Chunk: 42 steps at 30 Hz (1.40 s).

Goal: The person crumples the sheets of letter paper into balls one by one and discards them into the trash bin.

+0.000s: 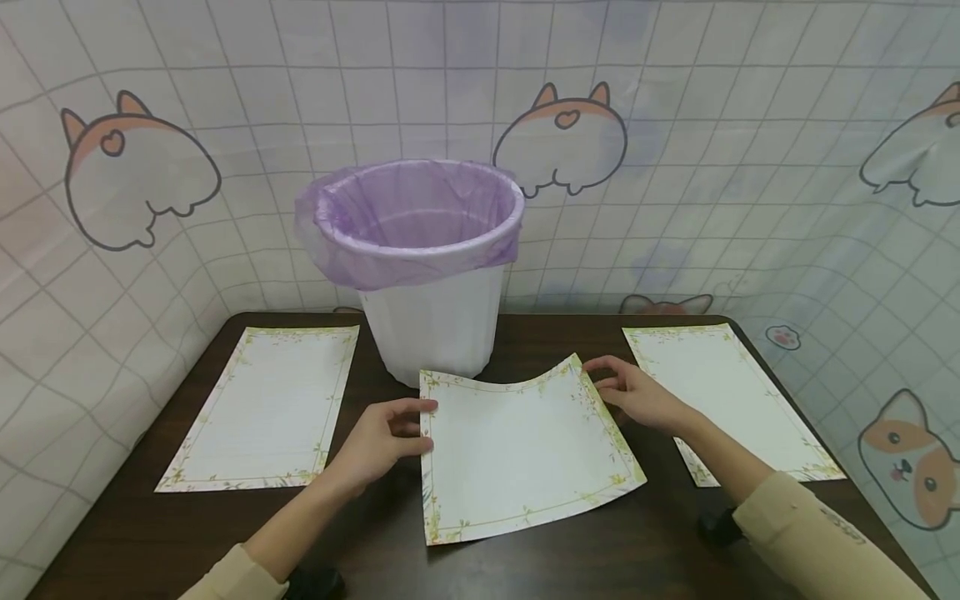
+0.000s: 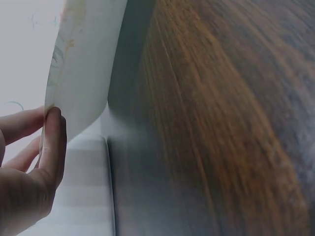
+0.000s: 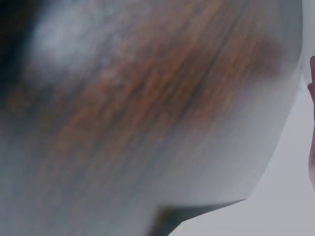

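Note:
A white sheet of paper (image 1: 517, 458) with a printed yellow-green floral border is held between my two hands, lifted off the dark table and bowed along its top edge. My left hand (image 1: 378, 442) pinches its left edge, thumb on one side; the left wrist view shows the fingers (image 2: 53, 142) around the edge of the sheet (image 2: 91, 64). At the upper right corner, my right hand (image 1: 633, 393) grips the paper between thumb and fingers. In the right wrist view only a sliver of that hand (image 3: 312, 123) appears at the right edge.
Behind the sheet stands a white bin (image 1: 435, 325) lined with a purple bag (image 1: 345, 267). Similar bordered sheets lie flat on the table at left (image 1: 262, 408) and right (image 1: 742, 400). A gridded cloth with cartoon corgis (image 1: 142, 179) surrounds the dark wooden table (image 1: 375, 558).

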Each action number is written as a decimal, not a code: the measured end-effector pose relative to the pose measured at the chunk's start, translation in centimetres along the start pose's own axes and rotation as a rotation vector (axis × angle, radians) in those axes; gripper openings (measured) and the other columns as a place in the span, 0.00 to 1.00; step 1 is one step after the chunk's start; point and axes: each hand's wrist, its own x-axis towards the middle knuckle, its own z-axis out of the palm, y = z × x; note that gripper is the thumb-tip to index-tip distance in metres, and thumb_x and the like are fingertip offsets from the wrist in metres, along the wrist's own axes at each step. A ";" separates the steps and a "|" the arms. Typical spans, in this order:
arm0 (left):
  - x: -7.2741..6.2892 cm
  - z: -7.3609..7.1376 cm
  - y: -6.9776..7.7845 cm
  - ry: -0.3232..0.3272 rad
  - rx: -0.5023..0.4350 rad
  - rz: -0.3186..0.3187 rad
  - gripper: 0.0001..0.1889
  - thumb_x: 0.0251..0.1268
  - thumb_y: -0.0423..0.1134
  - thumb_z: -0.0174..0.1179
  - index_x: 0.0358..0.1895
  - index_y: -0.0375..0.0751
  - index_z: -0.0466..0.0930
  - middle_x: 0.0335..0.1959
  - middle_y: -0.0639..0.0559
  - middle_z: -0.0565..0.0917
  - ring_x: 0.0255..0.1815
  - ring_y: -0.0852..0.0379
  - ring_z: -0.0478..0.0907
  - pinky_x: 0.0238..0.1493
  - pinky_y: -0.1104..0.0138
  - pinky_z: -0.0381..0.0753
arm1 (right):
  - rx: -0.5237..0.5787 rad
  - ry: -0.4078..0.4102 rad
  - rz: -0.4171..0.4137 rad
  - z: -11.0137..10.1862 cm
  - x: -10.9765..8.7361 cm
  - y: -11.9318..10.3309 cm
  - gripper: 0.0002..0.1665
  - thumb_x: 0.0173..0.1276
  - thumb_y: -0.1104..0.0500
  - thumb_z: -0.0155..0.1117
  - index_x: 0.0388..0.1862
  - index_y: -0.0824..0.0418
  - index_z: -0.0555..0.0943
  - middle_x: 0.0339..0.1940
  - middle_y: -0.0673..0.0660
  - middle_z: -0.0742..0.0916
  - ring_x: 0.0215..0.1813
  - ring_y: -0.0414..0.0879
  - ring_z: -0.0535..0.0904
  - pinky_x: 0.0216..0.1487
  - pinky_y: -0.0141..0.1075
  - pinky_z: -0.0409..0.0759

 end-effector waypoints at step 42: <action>0.8 2.0 0.2 -0.052 -0.044 0.018 0.26 0.59 0.25 0.71 0.63 0.34 0.81 0.48 0.43 0.86 0.41 0.52 0.84 0.44 0.62 0.81 | -0.431 -0.150 -0.166 8.0 2.2 -4.3 0.22 0.74 0.65 0.63 0.66 0.61 0.77 0.70 0.68 0.71 0.64 0.60 0.75 0.56 0.47 0.80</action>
